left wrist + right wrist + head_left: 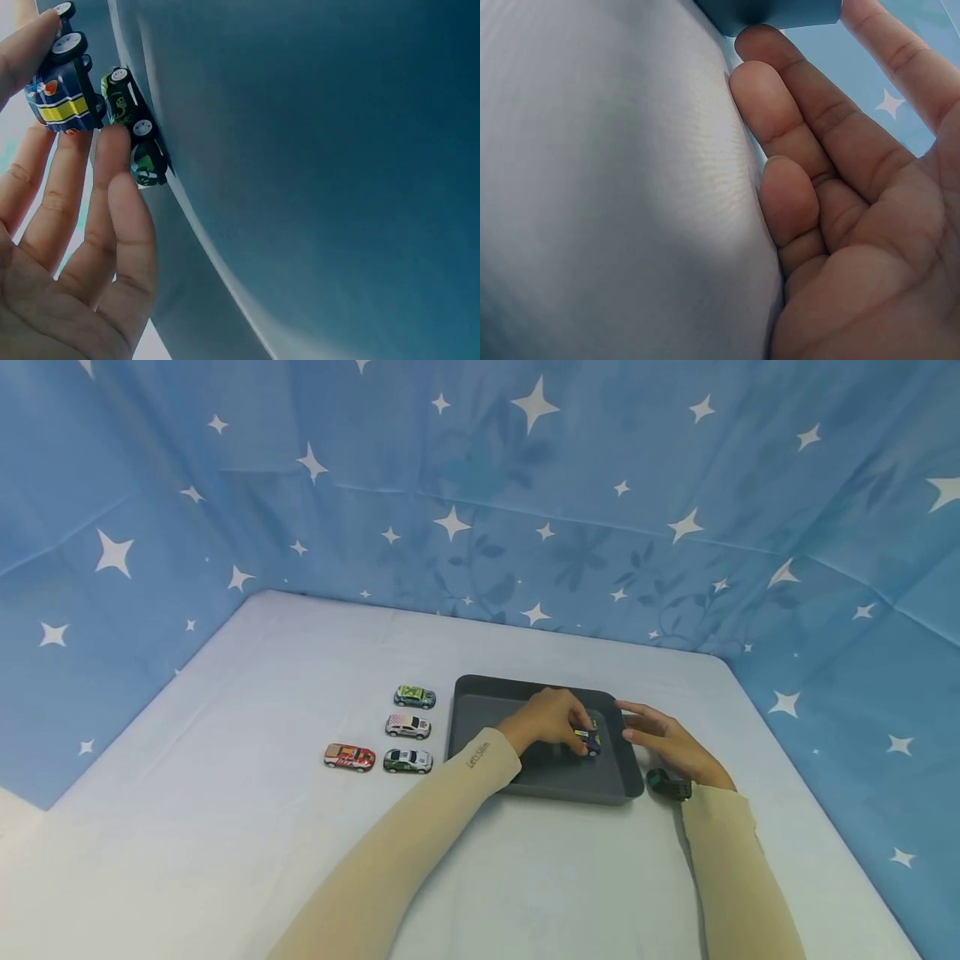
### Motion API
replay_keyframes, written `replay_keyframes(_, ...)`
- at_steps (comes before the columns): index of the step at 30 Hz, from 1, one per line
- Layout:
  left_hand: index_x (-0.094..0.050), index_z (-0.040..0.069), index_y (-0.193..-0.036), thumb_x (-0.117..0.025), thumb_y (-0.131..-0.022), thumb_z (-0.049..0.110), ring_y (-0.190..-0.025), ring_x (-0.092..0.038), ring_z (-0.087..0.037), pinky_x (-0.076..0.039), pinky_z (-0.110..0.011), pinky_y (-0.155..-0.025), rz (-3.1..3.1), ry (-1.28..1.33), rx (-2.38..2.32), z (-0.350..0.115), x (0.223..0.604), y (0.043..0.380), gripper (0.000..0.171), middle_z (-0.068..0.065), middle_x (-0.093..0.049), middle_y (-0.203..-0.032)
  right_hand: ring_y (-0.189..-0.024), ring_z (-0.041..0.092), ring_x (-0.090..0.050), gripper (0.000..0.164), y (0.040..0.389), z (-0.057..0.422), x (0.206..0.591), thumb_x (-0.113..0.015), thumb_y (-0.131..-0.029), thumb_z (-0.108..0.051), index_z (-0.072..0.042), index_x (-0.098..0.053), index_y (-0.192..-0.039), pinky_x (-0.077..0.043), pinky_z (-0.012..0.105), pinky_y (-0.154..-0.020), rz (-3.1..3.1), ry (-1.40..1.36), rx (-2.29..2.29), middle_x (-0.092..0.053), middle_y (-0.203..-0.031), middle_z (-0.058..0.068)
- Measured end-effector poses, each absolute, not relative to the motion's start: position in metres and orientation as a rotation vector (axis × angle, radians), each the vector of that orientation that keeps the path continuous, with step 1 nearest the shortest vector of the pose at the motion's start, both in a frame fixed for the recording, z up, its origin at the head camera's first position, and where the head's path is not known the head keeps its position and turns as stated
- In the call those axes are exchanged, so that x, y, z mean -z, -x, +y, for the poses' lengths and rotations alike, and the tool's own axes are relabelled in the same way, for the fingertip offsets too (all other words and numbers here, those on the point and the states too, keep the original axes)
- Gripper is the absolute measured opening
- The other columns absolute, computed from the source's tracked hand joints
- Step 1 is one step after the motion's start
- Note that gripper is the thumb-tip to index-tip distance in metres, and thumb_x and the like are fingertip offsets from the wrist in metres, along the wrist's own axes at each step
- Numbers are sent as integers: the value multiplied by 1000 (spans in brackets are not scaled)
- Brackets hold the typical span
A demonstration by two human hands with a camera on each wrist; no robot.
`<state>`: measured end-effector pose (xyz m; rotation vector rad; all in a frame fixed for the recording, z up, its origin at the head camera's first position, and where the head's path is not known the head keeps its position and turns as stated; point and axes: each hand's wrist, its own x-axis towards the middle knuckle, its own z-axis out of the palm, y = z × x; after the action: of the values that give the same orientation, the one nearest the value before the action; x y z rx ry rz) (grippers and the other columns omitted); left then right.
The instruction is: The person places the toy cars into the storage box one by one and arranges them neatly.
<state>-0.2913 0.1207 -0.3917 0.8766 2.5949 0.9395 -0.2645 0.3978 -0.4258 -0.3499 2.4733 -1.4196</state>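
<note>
My left hand (551,717) reaches into the grey tray (540,789), pinching a dark blue toy car (64,105) with a yellow stripe between thumb and fingers. Just beside that car, a black and green toy car (135,124) lies in the tray, near the left fingertips; in the head view only a bit of green shows there. At the tray's right side, my right hand (671,745) rests with its fingertips at the outer wall. Its fingers are loosely bent in the right wrist view and hold nothing.
Left of the tray stand several toy cars: a green-topped one (415,697), a white one (408,726), a white and dark green one (407,761) and a red one (349,757). A blue curtain (480,527) with stars borders the white table (225,827).
</note>
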Motion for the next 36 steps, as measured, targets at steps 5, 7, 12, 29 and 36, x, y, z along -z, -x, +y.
replay_keyframes(5,-83,20,-118,-95,-87,27,-114,-72,-12,-57,-32,-101,2624,-865,-861,124,392,290,34,5,-79,-124,-157,59,-23,68,265,398,427,-62,-112,-18,2,-29,-168,-16,81,-120,2478,368,1421,-20,-174,32)
replay_keyframes(7,-83,21,-118,-95,-87,28,-111,-72,-12,-58,-33,-99,2633,-869,-828,125,392,290,34,6,-79,-122,-157,58,-23,68,265,398,427,-62,-111,-18,2,-29,-168,-16,82,-120,2480,370,1418,-20,-174,32)
replay_keyframes(12,-84,23,-117,-96,-86,30,-103,-70,-9,-58,-35,-92,2665,-862,-763,128,393,291,34,9,-78,-115,-156,58,-24,68,264,396,425,-62,-111,-19,2,-30,-168,-16,81,-121,2500,364,1402,-21,-174,32)
replay_keyframes(29,-85,24,-117,-97,-84,32,-99,-68,-7,-58,-33,-92,2696,-847,-720,129,394,289,36,11,-77,-110,-155,58,-27,68,264,396,426,-63,-111,-20,1,-32,-168,-17,82,-120,2515,347,1391,-23,-173,32)
replay_keyframes(36,-84,24,-116,-96,-86,31,-100,-68,-9,-56,-38,-92,2668,-885,-752,123,381,290,33,10,-76,-110,-155,59,-28,69,263,395,425,-64,-110,-20,2,-32,-168,-18,83,-119,2527,348,1381,-25,-172,33)
